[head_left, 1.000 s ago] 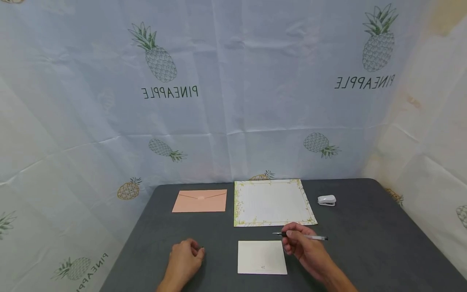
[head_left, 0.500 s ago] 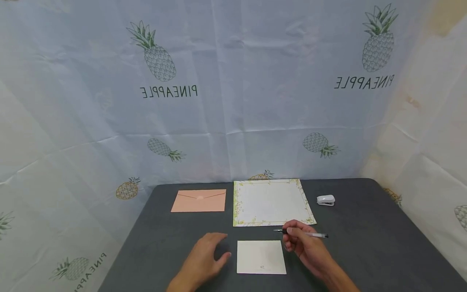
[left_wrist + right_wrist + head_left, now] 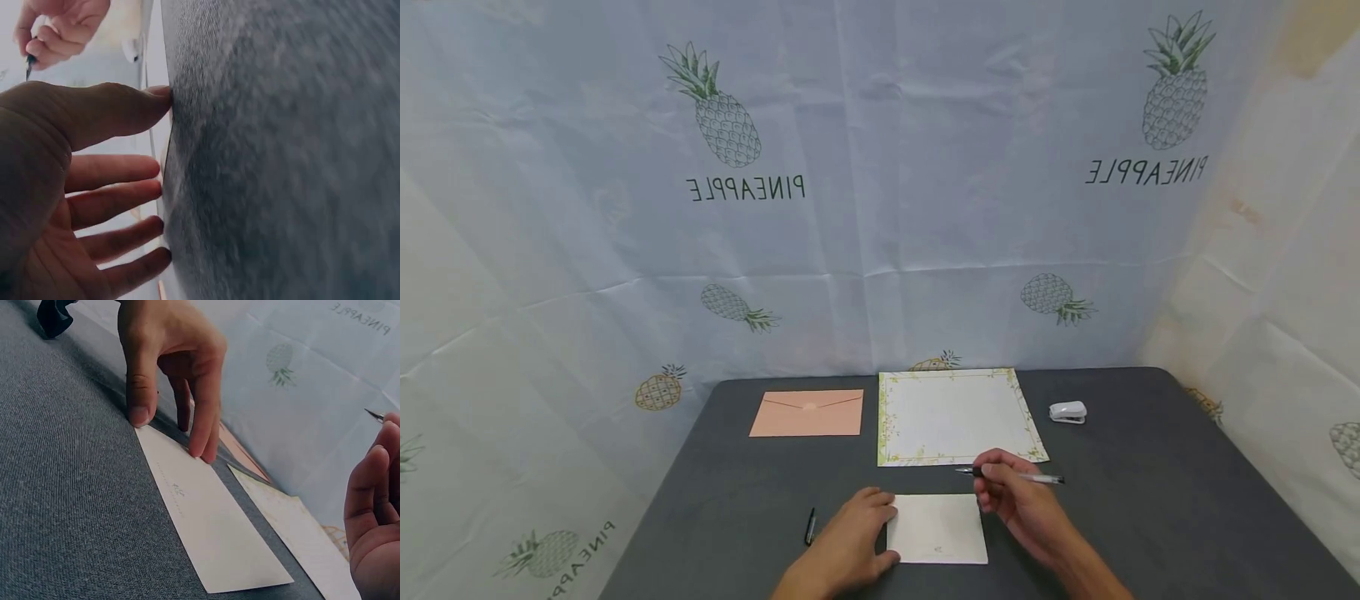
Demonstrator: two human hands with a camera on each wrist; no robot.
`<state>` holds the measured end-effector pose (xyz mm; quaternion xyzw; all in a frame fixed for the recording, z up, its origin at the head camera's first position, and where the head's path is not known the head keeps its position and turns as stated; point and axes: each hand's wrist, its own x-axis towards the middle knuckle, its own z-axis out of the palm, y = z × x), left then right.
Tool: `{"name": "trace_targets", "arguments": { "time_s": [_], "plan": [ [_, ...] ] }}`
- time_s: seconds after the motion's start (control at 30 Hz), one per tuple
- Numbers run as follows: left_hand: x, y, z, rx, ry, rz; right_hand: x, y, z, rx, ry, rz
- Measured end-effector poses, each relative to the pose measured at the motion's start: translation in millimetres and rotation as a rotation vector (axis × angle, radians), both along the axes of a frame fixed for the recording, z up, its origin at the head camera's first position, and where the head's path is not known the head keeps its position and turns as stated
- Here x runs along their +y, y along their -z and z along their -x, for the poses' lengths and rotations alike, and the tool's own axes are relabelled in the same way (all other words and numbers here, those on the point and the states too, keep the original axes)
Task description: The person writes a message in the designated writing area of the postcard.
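The right hand (image 3: 1017, 504) pinched a pen (image 3: 1037, 478) between thumb and curled fingers, its nib pointing left in the head view and raised off the table. The left hand (image 3: 852, 540) had its thumb and fingers spread well apart, fairly straight, touching the left-hand edge of a small white card (image 3: 938, 529); the thumb was at the near corner, the fingers at the far one. The card lay flat on the dark table (image 3: 1112, 517), between the two hands, with a tiny printed mark near its lower edge.

Just left of the left hand lay a black-tipped pen cap (image 3: 810, 527). Beyond the card was a larger sheet with a leafy border (image 3: 958, 417); the right hand, in the head view, overlapped its near right corner. A pink envelope (image 3: 807, 413) lay flat to the left of that sheet, flap side up, and a small white stapler (image 3: 1067, 412) sat to its right. Behind the table hung a pale cloth (image 3: 880, 167) printed with pineapples, its lettering mirrored.

Counted up, there were two hands, one pen, one cap, one card, one bordered sheet, one envelope and one stapler: six things on or over the table besides the hands. On the back stretch of cloth, two large pineapples each stood above a printed word.
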<state>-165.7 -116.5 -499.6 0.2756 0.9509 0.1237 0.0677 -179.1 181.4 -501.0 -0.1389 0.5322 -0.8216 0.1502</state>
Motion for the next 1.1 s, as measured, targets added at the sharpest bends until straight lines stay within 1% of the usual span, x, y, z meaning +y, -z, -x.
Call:
{"name": "trace_targets", "arguments": {
  "time_s": [0.1, 0.17, 0.3, 0.47, 0.6, 0.7, 0.83, 0.97, 1.1],
  "plan": [
    [4.5, 1.0, 1.5, 0.003, -0.009, 0.012, -3.5, 2.5, 3.1, -0.004, 0.025, -0.021],
    [7.3, 1.8, 2.4, 0.026, 0.001, 0.012, -7.6, 4.3, 5.5, 0.005, 0.052, -0.05],
    [13.5, 3.2, 4.3, 0.057, 0.018, -0.002, -20.7, 7.7, 9.8, 0.03, 0.125, -0.132],
    [20.2, 4.9, 6.9, 0.059, 0.008, -0.017, -36.4, 17.4, 15.9, 0.053, 0.184, -0.22],
    [22.2, 4.3, 8.7, 0.063, -0.004, -0.026, -44.0, 27.0, 21.8, 0.146, 0.23, -0.289],
    [22.3, 2.7, 10.6, 0.077, 0.001, -0.028, -48.7, 31.5, 25.3, 0.209, 0.263, -0.338],
    [22.0, 0.4, 14.0, 0.081, 0.013, -0.008, -53.3, 36.9, 28.2, 0.239, 0.254, -0.395],
    [21.7, 0.7, 17.1, 0.05, 0.012, 0.01, -55.4, 43.4, 29.5, 0.249, 0.22, -0.452],
    [21.2, 2.7, 18.0, 0.028, 0.012, 0.016, -55.4, 48.3, 30.2, 0.257, 0.223, -0.488]
  ]
}}
